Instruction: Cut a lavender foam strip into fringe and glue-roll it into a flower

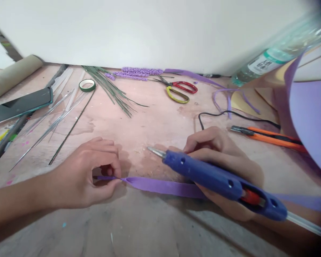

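Legible text: none with certainty. One printed marking found: a clear, green-tinted plastic bottle [290,43], tilted at the upper right, carries a white label with a green band [264,63]. On its white part, dark characters, apparently Chinese, set in two short rows and slanting with the bottle. Strokes small and blurred; wording cannot be made out. Brand: cannot tell.
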### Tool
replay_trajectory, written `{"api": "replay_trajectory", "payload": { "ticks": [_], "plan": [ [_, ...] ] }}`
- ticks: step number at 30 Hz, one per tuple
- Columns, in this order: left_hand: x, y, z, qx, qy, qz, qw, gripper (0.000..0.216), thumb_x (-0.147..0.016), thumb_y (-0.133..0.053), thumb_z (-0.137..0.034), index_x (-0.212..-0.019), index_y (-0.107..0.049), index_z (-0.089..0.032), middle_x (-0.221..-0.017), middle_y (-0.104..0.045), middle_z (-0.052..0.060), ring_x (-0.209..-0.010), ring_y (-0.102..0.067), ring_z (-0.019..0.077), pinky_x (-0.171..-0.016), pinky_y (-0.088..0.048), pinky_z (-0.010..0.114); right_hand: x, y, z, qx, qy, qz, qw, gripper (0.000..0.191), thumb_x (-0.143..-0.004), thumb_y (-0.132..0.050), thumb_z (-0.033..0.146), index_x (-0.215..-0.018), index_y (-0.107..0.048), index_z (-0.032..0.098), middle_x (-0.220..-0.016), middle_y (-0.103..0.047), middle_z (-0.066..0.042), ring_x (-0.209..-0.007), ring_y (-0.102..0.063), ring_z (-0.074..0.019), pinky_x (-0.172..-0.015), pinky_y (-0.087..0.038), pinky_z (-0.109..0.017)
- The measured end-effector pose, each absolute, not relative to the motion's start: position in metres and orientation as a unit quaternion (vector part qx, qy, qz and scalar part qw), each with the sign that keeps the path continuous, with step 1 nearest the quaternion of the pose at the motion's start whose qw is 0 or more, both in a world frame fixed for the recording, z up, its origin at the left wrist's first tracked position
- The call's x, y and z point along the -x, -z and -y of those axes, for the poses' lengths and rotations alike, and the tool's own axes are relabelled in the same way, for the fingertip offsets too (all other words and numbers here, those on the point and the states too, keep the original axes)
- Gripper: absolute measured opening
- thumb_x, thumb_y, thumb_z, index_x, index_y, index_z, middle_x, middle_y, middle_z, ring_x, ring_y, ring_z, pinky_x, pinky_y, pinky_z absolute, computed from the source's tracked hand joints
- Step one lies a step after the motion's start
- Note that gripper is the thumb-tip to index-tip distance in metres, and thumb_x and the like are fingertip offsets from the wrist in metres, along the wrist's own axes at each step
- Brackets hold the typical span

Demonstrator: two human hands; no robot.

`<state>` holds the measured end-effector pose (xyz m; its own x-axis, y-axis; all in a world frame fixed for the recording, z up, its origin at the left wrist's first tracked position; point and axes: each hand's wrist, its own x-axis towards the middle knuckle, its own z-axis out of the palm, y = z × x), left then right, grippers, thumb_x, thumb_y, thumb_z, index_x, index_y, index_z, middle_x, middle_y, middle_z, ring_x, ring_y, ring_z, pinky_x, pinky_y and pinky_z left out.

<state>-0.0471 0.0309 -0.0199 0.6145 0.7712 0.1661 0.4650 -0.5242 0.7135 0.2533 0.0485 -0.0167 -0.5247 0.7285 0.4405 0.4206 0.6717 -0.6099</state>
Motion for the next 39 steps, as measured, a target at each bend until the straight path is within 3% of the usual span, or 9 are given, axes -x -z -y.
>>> {"api": "replay_trajectory", "payload": {
  "ticks": [4,10,14,18,25,39],
  "plan": [
    [0.049,0.020,-0.031,-0.845,-0.244,-0.352,0.320,0.012,-0.084,-0.062,-0.011,-0.076,-0.058,-0.019,-0.075,-0.067,-0.003,-0.071,-0.056,0.0136,-0.075,-0.038,0.033,-0.259,0.021,-0.053,0.240,-0.299,0.869,0.313,0.019,-0.095,-0.057,0.038,-0.100,-0.063,0.021,-0.093,-0.059,-0.006,-0.080,-0.059,-0.0193,-0.067,-0.049,-0.033],
    [0.048,0.019,-0.033,-0.855,-0.230,-0.343,0.314,0.012,-0.085,-0.060,-0.010,-0.077,-0.060,-0.019,-0.076,-0.066,-0.004,-0.072,-0.056,0.0126,-0.075,-0.036,0.032,-0.254,0.019,-0.060,0.228,-0.365,0.861,0.271,0.009,-0.088,-0.060,0.023,-0.096,-0.059,0.020,-0.090,-0.060,-0.004,-0.075,-0.058,-0.0148,-0.066,-0.049,-0.029],
    [0.049,0.017,-0.035,-0.855,-0.220,-0.342,0.322,0.013,-0.086,-0.060,-0.010,-0.076,-0.060,-0.019,-0.076,-0.065,-0.004,-0.073,-0.055,0.0123,-0.076,-0.035,0.032,-0.252,0.023,-0.060,0.217,-0.360,0.867,0.265,0.011,-0.084,-0.060,0.021,-0.095,-0.058,0.019,-0.089,-0.060,-0.003,-0.075,-0.057,-0.0136,-0.066,-0.046,-0.027],
    [0.049,0.016,-0.036,-0.854,-0.207,-0.337,0.340,0.014,-0.088,-0.061,-0.013,-0.075,-0.058,-0.018,-0.073,-0.062,-0.004,-0.071,-0.054,0.0122,-0.074,-0.035,0.031,-0.253,0.029,-0.060,0.205,-0.336,0.884,0.253,0.010,-0.091,-0.058,0.028,-0.096,-0.058,0.020,-0.086,-0.060,-0.004,-0.074,-0.056,-0.0150,-0.065,-0.044,-0.029],
    [0.049,0.016,-0.037,-0.853,-0.208,-0.334,0.343,0.014,-0.088,-0.060,-0.013,-0.075,-0.057,-0.018,-0.073,-0.061,-0.003,-0.070,-0.052,0.0124,-0.073,-0.035,0.032,-0.251,0.031,-0.059,0.205,-0.312,0.892,0.254,0.035,-0.104,-0.045,0.052,-0.097,-0.057,0.020,-0.083,-0.059,-0.005,-0.071,-0.055,-0.0159,-0.062,-0.041,-0.031],
    [0.051,0.014,-0.035,-0.850,-0.208,-0.333,0.352,0.015,-0.091,-0.058,-0.014,-0.076,-0.056,-0.018,-0.075,-0.062,-0.003,-0.071,-0.053,0.0129,-0.075,-0.037,0.032,-0.246,0.034,-0.059,0.192,-0.315,0.892,0.262,0.033,-0.103,-0.047,0.052,-0.094,-0.053,0.021,-0.081,-0.057,-0.004,-0.068,-0.054,-0.0153,-0.059,-0.039,-0.030]
  ]
}}
